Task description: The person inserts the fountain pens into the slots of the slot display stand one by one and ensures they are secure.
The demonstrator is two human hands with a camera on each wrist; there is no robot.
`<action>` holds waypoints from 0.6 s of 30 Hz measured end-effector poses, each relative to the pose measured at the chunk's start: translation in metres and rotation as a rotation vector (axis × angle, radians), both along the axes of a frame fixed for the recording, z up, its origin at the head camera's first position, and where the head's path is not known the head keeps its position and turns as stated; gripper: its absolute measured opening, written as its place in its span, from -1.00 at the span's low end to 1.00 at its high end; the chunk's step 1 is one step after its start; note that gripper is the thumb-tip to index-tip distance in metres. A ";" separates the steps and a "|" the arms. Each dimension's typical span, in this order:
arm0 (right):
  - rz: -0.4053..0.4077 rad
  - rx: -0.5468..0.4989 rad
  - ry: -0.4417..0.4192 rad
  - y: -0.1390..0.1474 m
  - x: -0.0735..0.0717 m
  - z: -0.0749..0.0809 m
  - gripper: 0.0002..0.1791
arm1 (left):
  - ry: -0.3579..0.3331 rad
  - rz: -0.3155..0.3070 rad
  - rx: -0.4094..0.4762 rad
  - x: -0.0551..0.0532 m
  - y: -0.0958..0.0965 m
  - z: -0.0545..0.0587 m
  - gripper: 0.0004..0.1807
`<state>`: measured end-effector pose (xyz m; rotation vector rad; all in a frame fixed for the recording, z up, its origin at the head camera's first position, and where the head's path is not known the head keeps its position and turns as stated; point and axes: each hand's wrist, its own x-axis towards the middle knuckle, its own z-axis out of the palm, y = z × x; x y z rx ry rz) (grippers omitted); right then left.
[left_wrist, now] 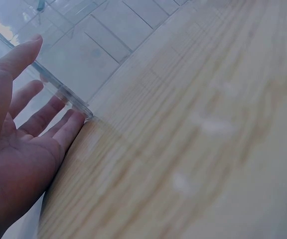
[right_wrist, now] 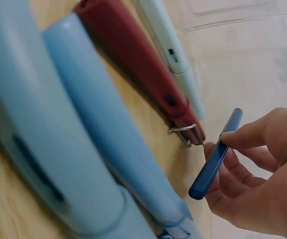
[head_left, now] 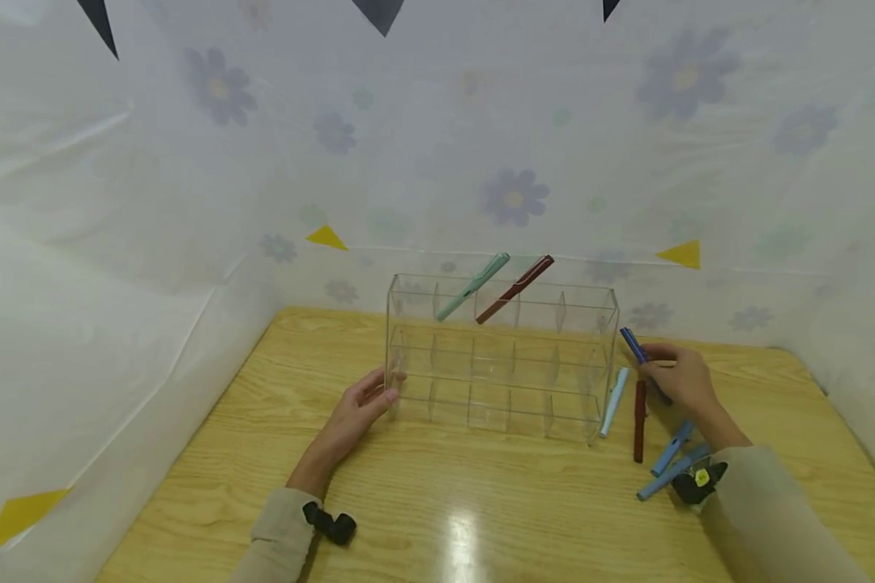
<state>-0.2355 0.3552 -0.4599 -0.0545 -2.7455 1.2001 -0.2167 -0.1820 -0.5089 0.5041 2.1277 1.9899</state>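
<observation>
A clear plastic rack (head_left: 492, 364) with several compartments stands on the table. My left hand (head_left: 360, 409) touches its left side with fingers extended; in the left wrist view that hand (left_wrist: 29, 129) has its thumb apart from the fingers along the panel edge. To the right of the rack, my right hand (head_left: 681, 376) pinches a dark blue pen (right_wrist: 215, 159) between thumb and fingers, tilted above the table. A mint green pen (head_left: 474, 286) and a dark red pen (head_left: 515, 289) lean in the rack's top row.
Beside the rack's right end lie a pale blue pen (head_left: 614, 402) and another dark red pen (head_left: 639, 421). Two blue pens (head_left: 672, 448) lie nearer, partly under the right wrist. White flowered sheeting (head_left: 423, 162) encloses the wooden table (head_left: 408, 502) at the back and sides.
</observation>
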 end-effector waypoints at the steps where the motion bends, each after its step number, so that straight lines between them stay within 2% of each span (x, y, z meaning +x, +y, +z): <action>1: -0.003 -0.014 0.010 0.000 0.001 0.002 -0.55 | 0.000 0.002 -0.001 0.000 0.000 0.000 -0.40; 9: 0.059 -0.150 0.044 0.003 0.012 0.017 -0.55 | 0.003 0.007 -0.007 0.000 0.000 0.000 -0.42; 14: 0.014 -0.158 0.056 0.003 0.021 0.025 -0.53 | -0.001 0.009 -0.006 0.000 0.000 -0.001 -0.41; 18: -0.045 -0.240 0.060 0.002 0.029 0.034 -0.54 | 0.000 0.008 -0.003 -0.001 0.000 0.000 -0.40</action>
